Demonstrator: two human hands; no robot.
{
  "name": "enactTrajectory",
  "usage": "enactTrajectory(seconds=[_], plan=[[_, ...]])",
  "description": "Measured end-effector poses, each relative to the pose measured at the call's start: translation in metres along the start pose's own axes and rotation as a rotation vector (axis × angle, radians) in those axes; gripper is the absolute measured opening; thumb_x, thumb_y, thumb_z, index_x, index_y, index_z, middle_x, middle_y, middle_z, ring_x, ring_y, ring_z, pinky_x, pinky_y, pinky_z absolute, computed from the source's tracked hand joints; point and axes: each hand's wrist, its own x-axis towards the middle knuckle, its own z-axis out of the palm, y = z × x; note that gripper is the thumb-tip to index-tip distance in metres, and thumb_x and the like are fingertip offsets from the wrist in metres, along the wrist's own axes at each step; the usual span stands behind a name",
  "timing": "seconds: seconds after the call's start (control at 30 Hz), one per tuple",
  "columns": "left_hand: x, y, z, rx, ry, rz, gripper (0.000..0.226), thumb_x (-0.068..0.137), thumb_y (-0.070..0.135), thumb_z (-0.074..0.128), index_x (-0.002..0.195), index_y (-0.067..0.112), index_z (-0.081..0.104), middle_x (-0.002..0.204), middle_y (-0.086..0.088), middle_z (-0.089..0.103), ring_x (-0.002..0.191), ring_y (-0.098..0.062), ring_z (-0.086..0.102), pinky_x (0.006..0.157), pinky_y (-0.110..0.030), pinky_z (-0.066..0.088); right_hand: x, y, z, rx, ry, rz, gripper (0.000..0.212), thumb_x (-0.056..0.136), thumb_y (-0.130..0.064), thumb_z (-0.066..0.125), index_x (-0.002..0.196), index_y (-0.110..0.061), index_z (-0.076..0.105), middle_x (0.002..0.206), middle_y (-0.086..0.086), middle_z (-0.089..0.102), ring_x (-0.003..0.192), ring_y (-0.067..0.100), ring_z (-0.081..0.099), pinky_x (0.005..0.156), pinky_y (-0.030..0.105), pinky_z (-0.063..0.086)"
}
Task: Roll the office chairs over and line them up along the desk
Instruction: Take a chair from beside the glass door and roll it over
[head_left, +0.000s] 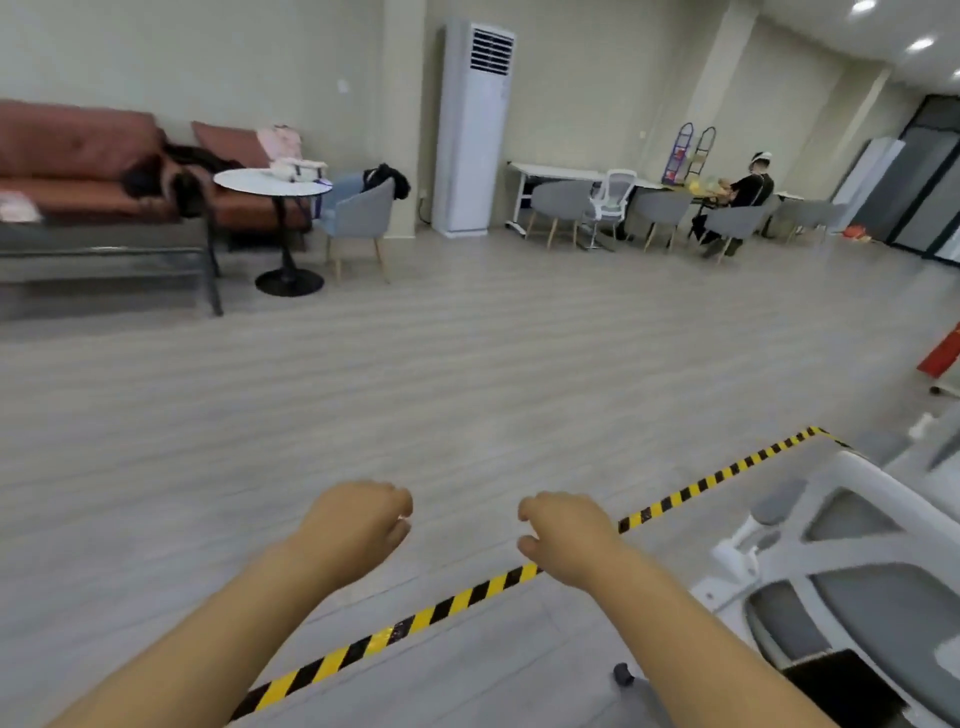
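Note:
Both my arms reach forward over bare floor. My left hand and my right hand hang side by side with fingers loosely curled, holding nothing. A white-framed office chair with grey mesh stands at the lower right, close to my right forearm but not touched by it. Another white office chair stands far off at the long white desk by the back wall.
Yellow-black tape crosses the floor under my hands. A brown sofa, a round white table and a grey armchair stand at left. A tall air conditioner stands at the back. A person sits among grey chairs.

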Motion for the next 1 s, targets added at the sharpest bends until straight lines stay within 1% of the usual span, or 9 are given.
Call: enactTrajectory(seconds=[0.17,0.23,0.33,0.43,0.57,0.73,0.9,1.0], plan=[[-0.146,-0.129,-0.019,0.048,-0.003,-0.317,0.03,0.095,0.033,0.037,0.111,0.018,0.057,0.107,-0.001,0.062,0.097,-0.022,0.056,0.077,-0.032,0.046,0.044,-0.176,-0.028,-0.033,-0.029,-0.247,0.038,0.097,-0.036,0.041,0.127,-0.013,0.047,0.125,0.007,0.054,0.111,0.027,0.051,0.094,0.037,0.036],[-0.21,-0.173,-0.028,0.075,-0.011,-0.443,0.029,0.093,0.031,0.039,0.107,0.015,0.059,0.103,-0.003,0.063,0.093,-0.022,0.057,0.076,-0.034,0.047,0.057,-0.249,-0.038,-0.044,-0.022,-0.354,0.037,0.097,-0.036,0.041,0.126,-0.013,0.047,0.125,0.007,0.054,0.109,0.027,0.052,0.089,0.035,0.037],[-0.31,-0.229,-0.044,0.11,-0.023,-0.643,0.03,0.094,0.032,0.039,0.109,0.013,0.057,0.106,-0.004,0.062,0.096,-0.023,0.056,0.079,-0.035,0.047,0.07,-0.361,-0.053,-0.067,-0.012,-0.531,0.036,0.097,-0.035,0.042,0.125,-0.014,0.048,0.124,0.007,0.055,0.108,0.028,0.053,0.082,0.033,0.037],[-0.406,-0.272,-0.055,0.125,0.004,-0.851,0.032,0.095,0.034,0.039,0.112,0.013,0.055,0.11,-0.004,0.059,0.102,-0.024,0.053,0.081,-0.033,0.044,0.076,-0.468,-0.066,-0.099,-0.011,-0.704,0.036,0.097,-0.036,0.042,0.126,-0.016,0.048,0.125,0.007,0.054,0.109,0.028,0.053,0.085,0.034,0.04],[-0.509,-0.303,-0.064,0.181,0.01,-1.086,0.031,0.095,0.034,0.038,0.112,0.015,0.055,0.11,-0.002,0.058,0.102,-0.023,0.051,0.084,-0.034,0.043,0.076,-0.592,-0.079,-0.145,0.007,-0.935,0.037,0.097,-0.037,0.042,0.127,-0.016,0.047,0.126,0.007,0.054,0.109,0.027,0.053,0.088,0.036,0.043],[-0.599,-0.337,-0.068,0.132,0.021,-1.343,0.032,0.095,0.035,0.038,0.115,0.016,0.054,0.112,-0.001,0.057,0.104,-0.021,0.051,0.086,-0.033,0.043,0.079,-0.73,-0.085,-0.167,0.018,-1.179,0.038,0.096,-0.037,0.043,0.128,-0.018,0.047,0.128,0.006,0.053,0.112,0.027,0.052,0.089,0.035,0.04],[-0.652,-0.395,-0.078,0.124,0.029,-1.524,0.032,0.095,0.037,0.038,0.117,0.019,0.053,0.115,0.001,0.056,0.106,-0.019,0.05,0.083,-0.03,0.04,0.103,-0.851,-0.096,-0.188,0.013,-1.368,0.037,0.095,-0.038,0.044,0.129,-0.021,0.048,0.13,0.003,0.053,0.113,0.026,0.052,0.087,0.033,0.039],[-0.675,-0.434,-0.09,0.117,0.106,-1.653,0.032,0.095,0.037,0.038,0.118,0.02,0.052,0.116,0.001,0.056,0.106,-0.018,0.051,0.085,-0.031,0.042,0.128,-0.92,-0.11,-0.248,0.048,-1.49,0.038,0.096,-0.037,0.043,0.129,-0.02,0.048,0.129,0.005,0.053,0.112,0.026,0.053,0.085,0.034,0.042]])
